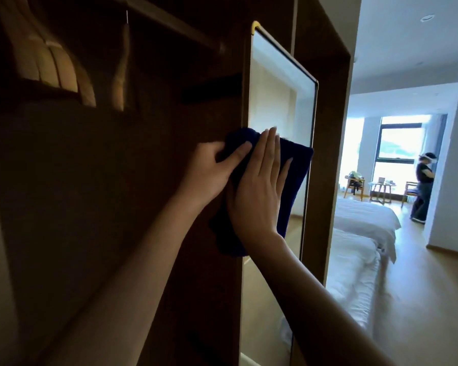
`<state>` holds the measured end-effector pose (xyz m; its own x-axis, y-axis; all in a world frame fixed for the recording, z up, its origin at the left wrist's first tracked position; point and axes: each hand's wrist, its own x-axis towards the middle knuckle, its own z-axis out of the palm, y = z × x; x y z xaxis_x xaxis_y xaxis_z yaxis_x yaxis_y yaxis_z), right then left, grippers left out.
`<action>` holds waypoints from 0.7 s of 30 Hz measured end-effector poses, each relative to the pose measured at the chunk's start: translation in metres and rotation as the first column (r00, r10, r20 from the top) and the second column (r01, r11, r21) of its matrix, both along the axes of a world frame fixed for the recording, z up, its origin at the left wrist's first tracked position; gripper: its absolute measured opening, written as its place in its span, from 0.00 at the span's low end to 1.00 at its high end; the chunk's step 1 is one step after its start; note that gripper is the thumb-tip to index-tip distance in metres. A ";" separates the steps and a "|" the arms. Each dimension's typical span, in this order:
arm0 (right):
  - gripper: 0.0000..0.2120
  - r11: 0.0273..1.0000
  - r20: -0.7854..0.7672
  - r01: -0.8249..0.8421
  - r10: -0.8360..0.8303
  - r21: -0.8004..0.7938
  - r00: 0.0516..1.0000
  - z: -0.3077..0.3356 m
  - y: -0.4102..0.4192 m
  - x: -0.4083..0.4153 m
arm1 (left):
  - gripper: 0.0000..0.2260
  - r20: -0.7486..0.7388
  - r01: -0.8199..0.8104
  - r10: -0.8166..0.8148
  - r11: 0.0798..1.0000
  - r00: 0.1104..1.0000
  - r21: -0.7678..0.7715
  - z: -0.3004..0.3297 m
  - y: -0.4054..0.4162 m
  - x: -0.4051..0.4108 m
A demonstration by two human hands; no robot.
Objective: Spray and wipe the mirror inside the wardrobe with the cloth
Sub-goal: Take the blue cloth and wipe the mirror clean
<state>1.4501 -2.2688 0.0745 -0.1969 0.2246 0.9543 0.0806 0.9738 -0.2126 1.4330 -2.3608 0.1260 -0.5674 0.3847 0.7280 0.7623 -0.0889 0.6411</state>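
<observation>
— Head view: which step is in hand?

— The wiping, I judge. The dark blue cloth (288,180) lies against the mirror (278,101) at centre frame. The right hand (259,191) presses it flat with straight fingers laid close together, while the left hand (212,170) pinches the cloth's upper left edge between thumb and curled fingers.

— And the next move?

— Probably a sweep upward — the glass above the cloth looks unwiped, though I cannot tell if it is wet. No spray bottle shows.

— Anything around or in the way?

— Wooden hangers (64,75) hang in the upper left, well apart from the hands. The wardrobe (325,128) side panel stands just beside the mirror's right edge. Beds (362,233) and another person (422,188) are far off at right.
</observation>
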 end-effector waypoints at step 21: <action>0.43 0.978 0.079 0.164 -0.175 0.128 0.981 -0.094 -0.008 0.000 | 0.15 -0.135 -0.284 0.265 0.946 0.955 -0.156 -0.047 0.004 0.009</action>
